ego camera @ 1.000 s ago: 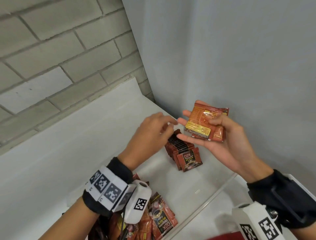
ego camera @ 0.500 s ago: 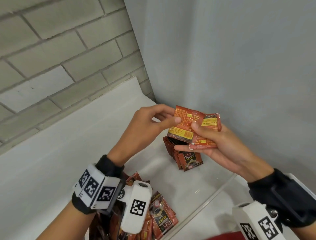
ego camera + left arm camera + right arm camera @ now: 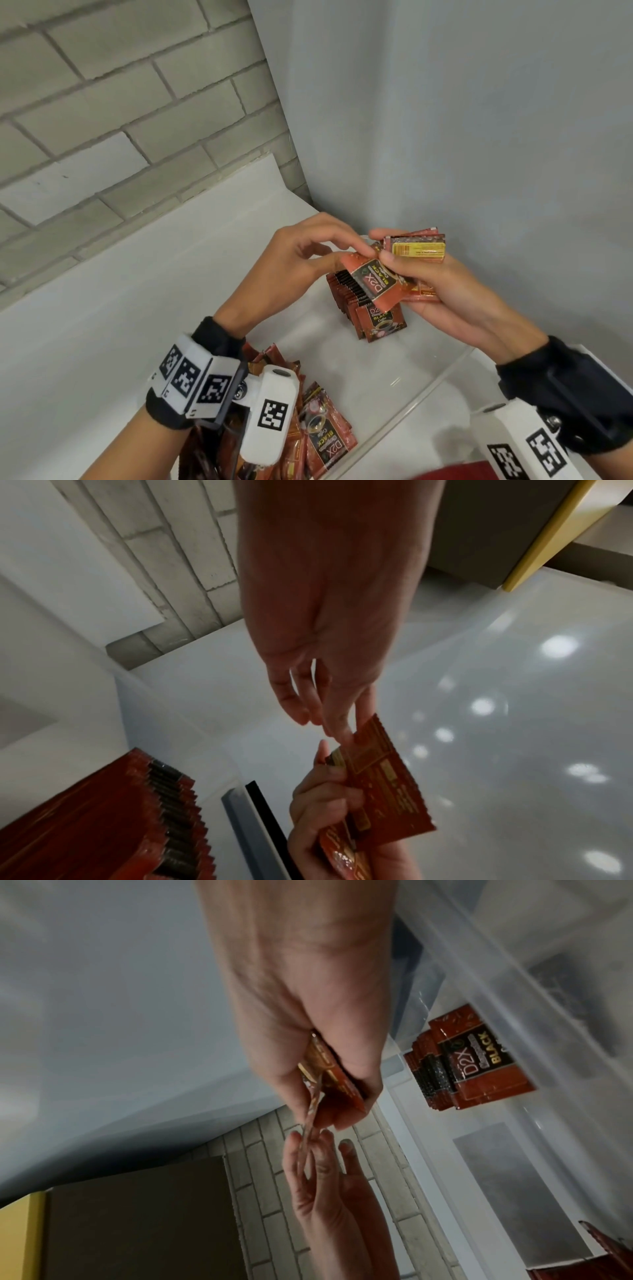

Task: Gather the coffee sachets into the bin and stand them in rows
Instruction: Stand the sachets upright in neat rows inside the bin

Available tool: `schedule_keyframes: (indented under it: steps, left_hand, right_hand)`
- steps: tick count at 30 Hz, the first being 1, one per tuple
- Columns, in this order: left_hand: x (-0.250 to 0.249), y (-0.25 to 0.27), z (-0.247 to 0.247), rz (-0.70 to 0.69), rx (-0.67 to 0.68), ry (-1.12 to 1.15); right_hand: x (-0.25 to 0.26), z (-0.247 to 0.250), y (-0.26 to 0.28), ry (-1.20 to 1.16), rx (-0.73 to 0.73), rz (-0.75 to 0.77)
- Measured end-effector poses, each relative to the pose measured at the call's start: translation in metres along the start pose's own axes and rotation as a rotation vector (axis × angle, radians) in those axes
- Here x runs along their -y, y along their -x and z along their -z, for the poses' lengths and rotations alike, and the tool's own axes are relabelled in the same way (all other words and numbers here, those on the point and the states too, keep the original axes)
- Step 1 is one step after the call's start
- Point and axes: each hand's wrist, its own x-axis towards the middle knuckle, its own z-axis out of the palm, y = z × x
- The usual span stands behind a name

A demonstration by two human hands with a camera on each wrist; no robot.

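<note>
My right hand [image 3: 442, 284] grips a small stack of red coffee sachets [image 3: 419, 250] above the clear bin [image 3: 431, 387]. My left hand [image 3: 308, 253] pinches the corner of one sachet [image 3: 376, 284], face up with its D2X label showing, still against the stack. Its back shows in the left wrist view as a sachet [image 3: 387, 783]. Below them a row of sachets [image 3: 363, 305] stands upright in the bin's far corner; the same row [image 3: 469, 1064] shows in the right wrist view. A loose pile of sachets [image 3: 322, 435] lies under my left wrist.
The bin sits on a white counter [image 3: 102, 308] in a corner between a grey brick wall [image 3: 120, 102] and a smooth grey wall [image 3: 462, 120]. The bin's floor [image 3: 342, 370] between row and pile is bare.
My left hand reached over to the stack in my right hand, took hold of one sachet and turned it face up. Both hands sank closer to the standing row.
</note>
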Motion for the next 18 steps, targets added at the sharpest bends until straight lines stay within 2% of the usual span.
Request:
schedule_keyframes:
  steps: [5,9,18]
  left_hand:
    - [-0.007,0.000,-0.003,0.106,-0.086,0.070]
    - [-0.011,0.003,-0.004,0.184,-0.044,0.117]
    - [-0.008,0.000,0.002,0.153,-0.093,-0.015]
  right_hand:
    - [0.000,-0.001,-0.001,-0.014,-0.052,0.083]
    - [0.001,-0.002,-0.001,-0.025,-0.074,0.127]
    - [-0.002,-0.002,-0.001,-0.014,-0.020,0.121]
